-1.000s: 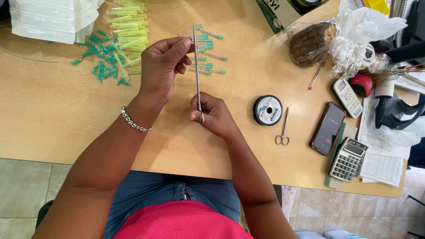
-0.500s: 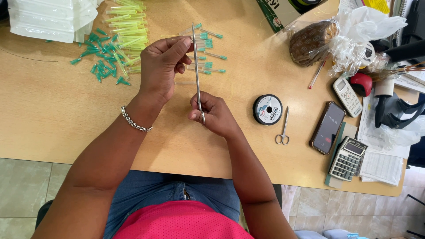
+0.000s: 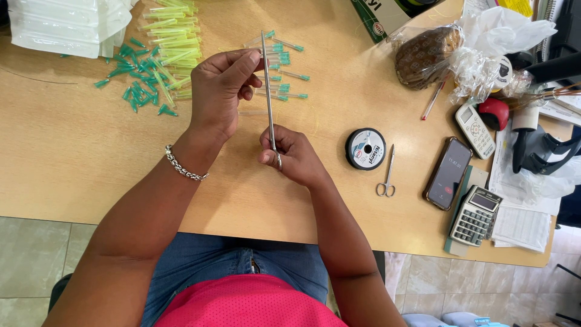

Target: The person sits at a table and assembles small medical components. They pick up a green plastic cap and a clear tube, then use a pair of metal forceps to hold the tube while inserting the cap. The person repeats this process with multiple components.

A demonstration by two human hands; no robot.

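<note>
Above a pale wooden tabletop [image 3: 72, 157], the left hand [image 3: 221, 91] pinches the upper part of a long metal forceps [image 3: 268, 91]; the right hand [image 3: 293, 154] grips its lower end; beige floor tiles [image 3: 30, 254] lie below.

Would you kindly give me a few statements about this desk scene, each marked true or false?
1. Both hands hold a long metal tool. True: the left hand pinches its upper part, the right hand its lower end; the tool stands between them.
2. The small scissors lie left of the spool. False: the scissors lie right of the spool.
3. A bracelet is on the left wrist. True: bracelet.
4. The calculator sits on the phone. False: the calculator lies beside the phone.
</note>
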